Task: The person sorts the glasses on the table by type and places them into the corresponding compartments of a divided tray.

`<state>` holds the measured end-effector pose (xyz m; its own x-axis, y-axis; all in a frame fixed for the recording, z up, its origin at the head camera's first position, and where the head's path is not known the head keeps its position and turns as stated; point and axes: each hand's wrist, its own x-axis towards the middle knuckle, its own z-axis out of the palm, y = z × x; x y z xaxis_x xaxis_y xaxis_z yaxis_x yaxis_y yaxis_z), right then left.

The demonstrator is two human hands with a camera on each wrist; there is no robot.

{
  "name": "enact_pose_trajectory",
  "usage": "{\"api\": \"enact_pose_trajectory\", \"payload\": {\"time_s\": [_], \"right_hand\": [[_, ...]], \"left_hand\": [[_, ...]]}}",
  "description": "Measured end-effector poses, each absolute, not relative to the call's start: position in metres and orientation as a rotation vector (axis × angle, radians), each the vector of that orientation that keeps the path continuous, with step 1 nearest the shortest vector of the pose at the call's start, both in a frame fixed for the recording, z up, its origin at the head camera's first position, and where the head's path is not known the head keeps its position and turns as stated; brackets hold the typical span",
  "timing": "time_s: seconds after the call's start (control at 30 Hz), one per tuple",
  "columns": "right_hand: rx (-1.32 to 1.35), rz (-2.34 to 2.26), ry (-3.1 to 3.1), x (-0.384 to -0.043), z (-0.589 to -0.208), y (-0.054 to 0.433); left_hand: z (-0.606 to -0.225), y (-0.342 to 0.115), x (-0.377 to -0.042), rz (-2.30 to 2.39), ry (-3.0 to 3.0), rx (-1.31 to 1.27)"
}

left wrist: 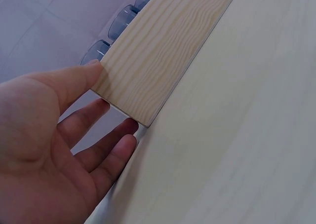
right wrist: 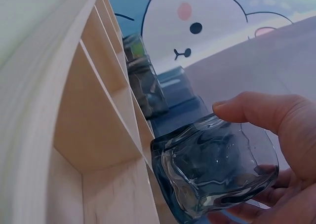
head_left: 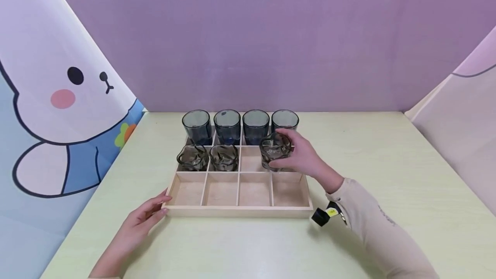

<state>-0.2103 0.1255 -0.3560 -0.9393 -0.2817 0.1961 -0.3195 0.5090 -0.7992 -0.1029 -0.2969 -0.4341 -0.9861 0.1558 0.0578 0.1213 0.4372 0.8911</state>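
My right hand [head_left: 304, 154] grips a short smoky wavy-rimmed glass [head_left: 275, 147] at the rightmost middle-row compartment of a wooden divided tray [head_left: 238, 211]. In the right wrist view the thumb and fingers [right wrist: 291, 110] hold this glass [right wrist: 212, 165] by its side; whether its base touches the tray is hidden. Two matching glasses stand to the left, one wavy glass [head_left: 192, 158] in the first compartment and another wavy glass [head_left: 224, 158] beside it. At the tray's front left corner, my left hand [head_left: 139, 218] holds the edge, thumb at the top, fingertips [left wrist: 129, 126] against the end wall.
Several tall blue-grey tumblers [head_left: 227, 126] fill the tray's back row, close behind the held glass. The front row's compartments [head_left: 221, 190] show bare wood, as does the third in the middle row. A purple backdrop [head_left: 271, 42] rises behind the pale table [head_left: 368, 154].
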Motion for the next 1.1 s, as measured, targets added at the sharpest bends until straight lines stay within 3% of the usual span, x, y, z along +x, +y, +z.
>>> {"api": "enact_pose_trajectory", "payload": {"time_s": [1.1], "right_hand": [[0.463, 1.351, -2.941, -0.229, -0.368, 0.075]], "left_hand": [[-0.436, -0.301, -0.107, 1.534, 2.637, 0.194]]}}
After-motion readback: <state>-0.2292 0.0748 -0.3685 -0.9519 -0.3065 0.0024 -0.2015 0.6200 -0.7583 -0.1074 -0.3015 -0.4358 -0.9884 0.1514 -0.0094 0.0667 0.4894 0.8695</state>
